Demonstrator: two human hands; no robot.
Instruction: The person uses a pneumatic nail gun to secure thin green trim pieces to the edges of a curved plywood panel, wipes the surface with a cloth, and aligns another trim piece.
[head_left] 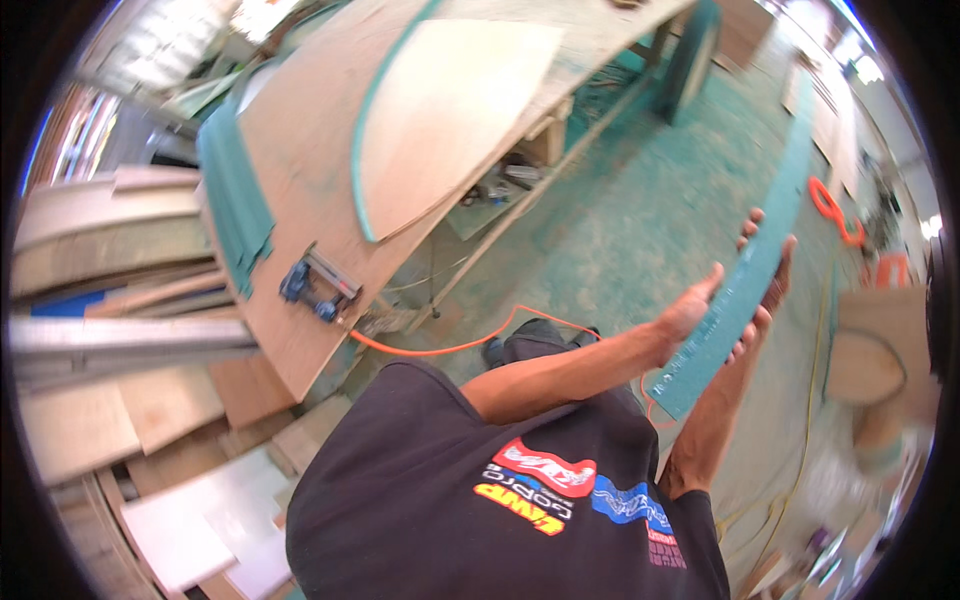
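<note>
A long, thin, teal-green strip (735,300) is held out at my right side, slanting from near my waist up toward the far right. My left hand (688,308) grips its near part from the left edge, thumb along that side, with fingertips showing past the right edge. A little farther along, my right hand (783,275) holds it from the right edge. Its fingertips appear at the left edge, and the strip hides the rest of those fingers. Small pale marks line the strip's near end.
A wooden workbench (300,150) at left carries a blue-and-grey nail gun (320,285), a curved pale panel (450,110) edged in teal, and teal strips (235,195). An orange hose (430,352) runs across the floor. Stacked boards (110,240) stand far left; an orange-handled item (835,212) lies right.
</note>
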